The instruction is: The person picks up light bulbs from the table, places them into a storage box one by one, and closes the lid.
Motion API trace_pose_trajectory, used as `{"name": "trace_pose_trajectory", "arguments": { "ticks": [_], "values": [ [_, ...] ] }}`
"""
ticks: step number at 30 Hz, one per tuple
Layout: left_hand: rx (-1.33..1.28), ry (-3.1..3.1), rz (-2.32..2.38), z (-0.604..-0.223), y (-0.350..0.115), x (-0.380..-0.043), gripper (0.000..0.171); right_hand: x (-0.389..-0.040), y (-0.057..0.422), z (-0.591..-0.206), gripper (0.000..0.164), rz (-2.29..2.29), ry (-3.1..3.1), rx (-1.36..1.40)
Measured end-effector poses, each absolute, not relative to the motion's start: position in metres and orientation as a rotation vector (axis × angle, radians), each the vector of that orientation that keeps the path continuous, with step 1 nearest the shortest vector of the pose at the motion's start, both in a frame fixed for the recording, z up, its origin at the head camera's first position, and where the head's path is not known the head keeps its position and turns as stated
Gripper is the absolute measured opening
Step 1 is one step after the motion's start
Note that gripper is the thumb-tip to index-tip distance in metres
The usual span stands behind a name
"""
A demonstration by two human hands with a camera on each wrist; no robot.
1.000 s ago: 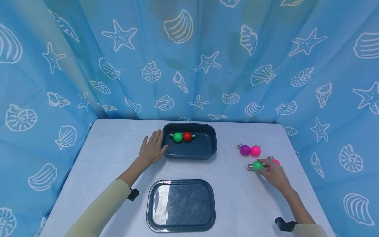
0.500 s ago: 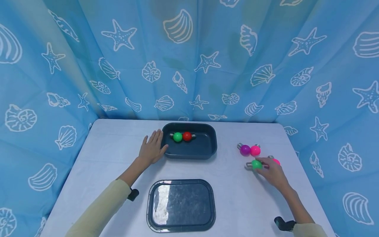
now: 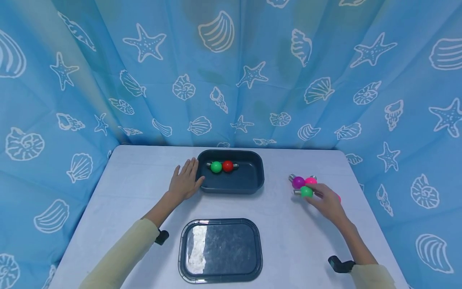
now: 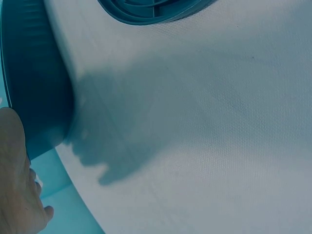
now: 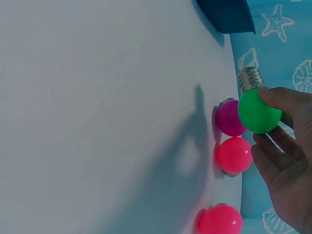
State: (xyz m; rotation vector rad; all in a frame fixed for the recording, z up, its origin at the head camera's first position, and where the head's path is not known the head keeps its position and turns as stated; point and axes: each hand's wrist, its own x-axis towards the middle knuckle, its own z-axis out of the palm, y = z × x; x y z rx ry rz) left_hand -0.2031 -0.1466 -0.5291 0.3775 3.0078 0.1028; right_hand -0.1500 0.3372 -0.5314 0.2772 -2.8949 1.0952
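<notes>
Between thumb and fingers my right hand (image 3: 326, 202) pinches a green light bulb (image 5: 258, 111) by its round part, its metal screw base pointing left in the head view. The bulb is held up off the table. Just beyond it lie a purple bulb (image 3: 298, 182) and a pink bulb (image 5: 234, 155), side by side. Another pink bulb (image 5: 221, 220) is mostly hidden behind my right hand in the head view. My left hand (image 3: 183, 182), fingers straight, rests against the left side of a dark container (image 3: 234, 190). Inside the container are a green bulb (image 3: 216, 167) and a red bulb (image 3: 227, 166).
A dark rectangular lid (image 3: 221, 252) lies flat on the white tabletop (image 3: 285, 249), nearer to me than the container. A blue curtain (image 3: 231, 80) with shell and starfish prints hangs behind the table and at both sides.
My right hand has lifted the green bulb off the table and moved it left and away from me, toward the purple and pink pair. My left hand stays at the container.
</notes>
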Motion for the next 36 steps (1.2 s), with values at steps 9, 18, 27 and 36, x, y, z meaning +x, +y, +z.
{"name": "trace_pose_trajectory", "arguments": {
  "ticks": [9, 18, 27, 36],
  "values": [
    [0.364, 3.010, 0.109, -0.530, -0.145, -0.202, 0.075, -0.165, 0.322, -0.526, 0.047, 1.089, -2.871, 0.335],
    [0.335, 3.008, 0.089, -0.531, -0.144, -0.202, 0.074, -0.178, 0.297, -0.515, 0.050, 1.162, -2.863, 0.358],
    [0.329, 3.011, 0.107, -0.535, -0.145, -0.203, 0.071, -0.191, 0.266, -0.511, 0.048, 1.245, -2.819, 0.365],
    [0.336, 3.007, 0.114, -0.533, -0.144, -0.202, 0.071, -0.206, 0.236, -0.509, 0.047, 1.352, -2.779, 0.431]
  ]
}}
